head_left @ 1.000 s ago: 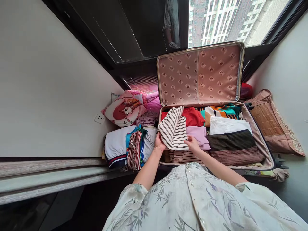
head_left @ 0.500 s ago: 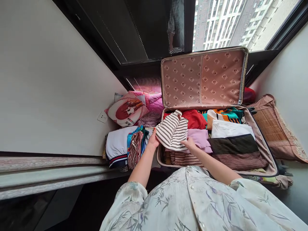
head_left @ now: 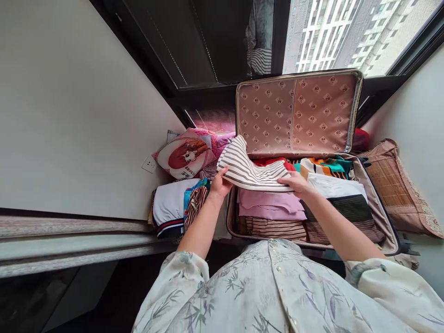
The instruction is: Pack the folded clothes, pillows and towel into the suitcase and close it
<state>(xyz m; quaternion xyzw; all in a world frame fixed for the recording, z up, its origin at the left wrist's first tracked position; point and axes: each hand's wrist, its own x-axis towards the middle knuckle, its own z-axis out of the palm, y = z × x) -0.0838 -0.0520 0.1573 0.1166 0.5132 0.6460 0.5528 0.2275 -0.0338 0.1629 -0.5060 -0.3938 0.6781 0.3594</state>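
A folded cream garment with dark stripes [head_left: 248, 169] is lifted above the open suitcase [head_left: 376, 203]. My left hand [head_left: 219, 185] grips its left edge and my right hand [head_left: 297, 181] holds its right edge. Under it lie a folded lilac garment [head_left: 270, 206], a brown striped one [head_left: 274, 227] and a red one [head_left: 274, 162]. Further right in the case are a white garment [head_left: 335, 187], a dark brown striped one [head_left: 350, 203] and an orange and teal one [head_left: 324, 165]. The patterned pink lid [head_left: 298, 113] stands upright against the window.
Left of the case sits a pile of folded clothes [head_left: 176, 206], a cartoon cushion [head_left: 182, 157] and pink fabric [head_left: 222, 138]. A brown bamboo-mat cushion [head_left: 395, 185] lies to the right. White walls flank both sides; a ledge edge [head_left: 69, 240] runs along the near left.
Both hands have raised the striped garment off the lilac one and spread it wider; my right hand slid to its right edge, my left stayed at the left edge.
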